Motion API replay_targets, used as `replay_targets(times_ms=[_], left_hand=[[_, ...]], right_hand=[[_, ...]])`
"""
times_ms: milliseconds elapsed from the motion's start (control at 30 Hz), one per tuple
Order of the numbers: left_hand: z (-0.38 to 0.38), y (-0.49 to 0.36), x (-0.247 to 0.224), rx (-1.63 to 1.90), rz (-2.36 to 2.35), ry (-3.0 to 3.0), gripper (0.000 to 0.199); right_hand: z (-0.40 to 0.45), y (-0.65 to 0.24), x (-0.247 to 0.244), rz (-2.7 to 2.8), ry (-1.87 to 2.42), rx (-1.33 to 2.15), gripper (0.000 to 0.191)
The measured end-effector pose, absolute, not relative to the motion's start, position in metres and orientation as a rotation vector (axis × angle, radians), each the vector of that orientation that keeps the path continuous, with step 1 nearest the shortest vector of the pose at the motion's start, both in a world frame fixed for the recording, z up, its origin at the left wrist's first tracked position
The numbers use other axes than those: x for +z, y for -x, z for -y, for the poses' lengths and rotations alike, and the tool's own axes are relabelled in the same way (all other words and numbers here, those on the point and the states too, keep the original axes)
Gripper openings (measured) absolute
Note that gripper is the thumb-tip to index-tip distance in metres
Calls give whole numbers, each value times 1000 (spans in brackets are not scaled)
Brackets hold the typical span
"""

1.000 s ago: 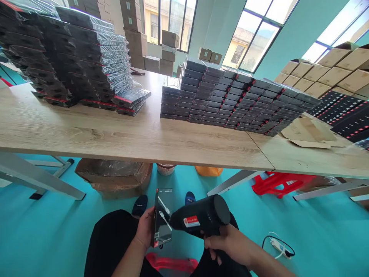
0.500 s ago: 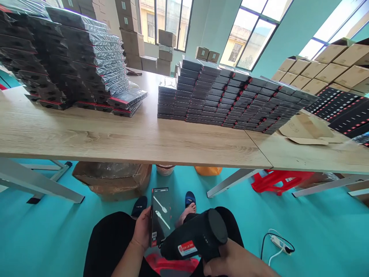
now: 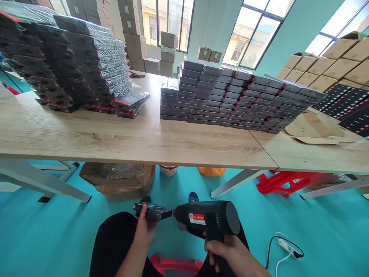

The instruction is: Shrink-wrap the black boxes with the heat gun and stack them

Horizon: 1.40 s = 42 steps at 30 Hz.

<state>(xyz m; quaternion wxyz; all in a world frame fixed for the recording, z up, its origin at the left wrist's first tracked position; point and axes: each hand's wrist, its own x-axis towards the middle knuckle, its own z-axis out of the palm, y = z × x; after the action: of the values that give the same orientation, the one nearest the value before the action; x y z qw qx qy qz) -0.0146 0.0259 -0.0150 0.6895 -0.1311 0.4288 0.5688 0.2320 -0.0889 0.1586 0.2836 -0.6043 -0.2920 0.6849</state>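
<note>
My right hand (image 3: 223, 252) is wrapped round the handle of a black heat gun (image 3: 211, 219) with a red and white label on its side. The nozzle points left and sits close to the end of a slim black cable box (image 3: 152, 212); whether they touch I cannot tell. My left hand (image 3: 144, 227) grips that box above my lap, thumb on top, with the lower fingers blurred. The box is turned edge-on, so its printed front is hidden.
A wooden table (image 3: 173, 142) stands ahead. Film-wrapped black boxes (image 3: 77, 69) are piled at left, more black boxes (image 3: 230, 100) at centre. Flattened cardboard (image 3: 314, 127) lies at right. Below are a carton (image 3: 121, 181), a red stool (image 3: 285, 182) and a power strip (image 3: 288, 248).
My left hand has tipped the cable box from face-up to edge-on. My right hand has levelled the heat gun, bringing its nozzle to the box's end. The view has shifted slightly.
</note>
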Motion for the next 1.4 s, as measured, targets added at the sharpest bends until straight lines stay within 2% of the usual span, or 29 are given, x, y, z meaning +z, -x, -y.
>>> replay_targets(times_ms=[100,167,233,533,633,700,800,967,1100,1200,1400], left_hand=[[-27,14,-15,1245,-983,311,18],[-27,13,-16,1233,-984,322,21],[-27,13,-18,1222,-976,324,19],[-26,15,-28,1201,-945,362,14],[-28,12,-26,1191,-948,384,12],[-28,10,-25,1204,-962,380,12],[-27,9,-24,1220,-1000,373,14],[-27,9,-23,1163,-967,392,19],[-26,11,-24,1229,-935,423,16],[-26,12,-25,1238,-921,419,14],[-27,9,-22,1224,-938,317,18]], right_hand=[[88,-229,157,773,1552,1952,36],[87,-226,157,769,1566,1867,34],[85,-224,158,779,1600,1780,33],[81,-223,159,747,1570,1796,34],[81,-218,158,804,1492,1899,22],[80,-213,158,880,1483,1793,18],[76,-210,161,874,1565,1654,25],[75,-204,163,841,1487,1867,18],[76,-210,155,775,1558,1592,33],[79,-223,152,638,1563,1649,43],[85,-229,153,579,1473,1704,42]])
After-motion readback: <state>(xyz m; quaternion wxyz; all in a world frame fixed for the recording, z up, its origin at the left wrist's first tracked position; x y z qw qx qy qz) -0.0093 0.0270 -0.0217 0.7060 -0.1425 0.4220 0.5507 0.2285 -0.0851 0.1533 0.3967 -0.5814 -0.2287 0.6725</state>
